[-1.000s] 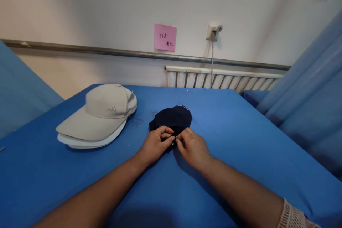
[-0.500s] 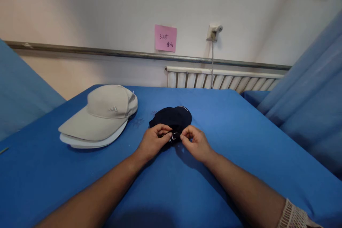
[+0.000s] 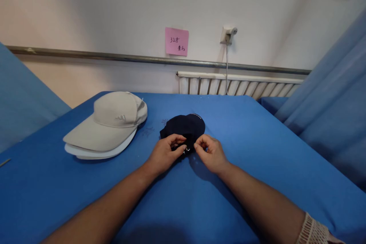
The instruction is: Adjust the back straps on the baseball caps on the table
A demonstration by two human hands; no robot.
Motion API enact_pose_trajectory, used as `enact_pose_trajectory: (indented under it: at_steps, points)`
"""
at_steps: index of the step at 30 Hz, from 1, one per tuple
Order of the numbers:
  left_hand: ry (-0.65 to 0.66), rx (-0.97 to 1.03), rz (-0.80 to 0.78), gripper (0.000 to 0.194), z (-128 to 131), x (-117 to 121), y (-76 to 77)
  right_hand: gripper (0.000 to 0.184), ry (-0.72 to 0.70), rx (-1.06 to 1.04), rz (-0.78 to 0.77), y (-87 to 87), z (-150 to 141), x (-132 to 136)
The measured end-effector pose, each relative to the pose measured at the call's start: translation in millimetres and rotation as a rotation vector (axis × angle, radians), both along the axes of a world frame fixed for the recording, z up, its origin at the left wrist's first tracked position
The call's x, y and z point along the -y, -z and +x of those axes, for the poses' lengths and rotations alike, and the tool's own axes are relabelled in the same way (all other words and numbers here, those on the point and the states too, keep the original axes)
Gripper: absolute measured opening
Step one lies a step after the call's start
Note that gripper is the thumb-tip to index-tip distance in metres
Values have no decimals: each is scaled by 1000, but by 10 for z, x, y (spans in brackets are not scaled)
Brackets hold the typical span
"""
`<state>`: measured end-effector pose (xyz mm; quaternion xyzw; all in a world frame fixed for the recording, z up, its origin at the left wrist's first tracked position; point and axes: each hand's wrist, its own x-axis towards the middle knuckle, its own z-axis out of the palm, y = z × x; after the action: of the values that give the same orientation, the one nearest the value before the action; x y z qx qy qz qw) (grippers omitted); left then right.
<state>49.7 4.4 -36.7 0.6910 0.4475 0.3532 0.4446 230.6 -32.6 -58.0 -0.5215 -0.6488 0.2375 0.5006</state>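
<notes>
Both hands are at the near edge of the dark cap (image 3: 183, 125), which lies on the blue-covered bench (image 3: 257, 133) at the centre of the frame. The work in hand looks like fine fingertip handling around a small shiny detail (image 3: 188, 149) on that edge; handling so small a part calls for light, steady fingers with the cap kept from sliding.

The left hand (image 3: 162, 155) comes in from the lower left, palm down, its thumb and forefinger tips a little apart against the dark material; whether they clamp it, I cannot tell. The right hand (image 3: 212, 155) reaches from the lower right, wrist low, thumb and forefinger drawn together on the cap's edge. Both forearms angle inward.

At the left of the frame, a pale cap (image 3: 114, 116) sits over white brims (image 3: 100, 153), its own brim pointing to the lower left.
</notes>
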Motion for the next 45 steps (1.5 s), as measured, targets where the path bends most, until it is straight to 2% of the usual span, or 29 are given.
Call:
enact_pose_trajectory:
  at_steps: [4, 7, 9, 12, 15, 20, 25, 30, 38, 42, 45]
  points:
    - [6, 4, -10, 28, -29, 1, -34, 13, -8, 3, 12, 26, 43, -30]
    - [-4, 77, -84, 30, -74, -31, -58, 13, -26, -9, 24, 76, 86, -86]
    - [-22, 115, -138, 31, -103, -56, -67, 7, -56, 10, 50, 98, 104, -117]
    - [-35, 145, -196, 33, -124, -75, -69, 12, -109, 134, 109, 98, 96, -128]
    - [-9, 156, -228, 35, -116, -71, -69, 12, -104, 251, 154, 76, 60, -113]
    - [24, 40, -96, 32, -77, -62, -74, 15, -85, 359, 204, 46, 24, -101]
    - [-13, -146, 81, 22, -38, -37, -88, 11, -37, 430, 271, 13, 16, -84]
    - [-56, -260, 137, 16, -23, -15, -112, 9, -32, 512, 372, -55, 17, -45]
    - [-5, -54, -61, 20, -69, -38, -90, 11, -97, 508, 265, -20, 49, -49]
    - [-19, -10, -93, 20, -80, -51, -68, 15, -91, 506, 223, 24, 44, -64]
    - [-27, -19, -80, 20, -64, -41, -92, 12, -74, 544, 250, 29, 14, -70]
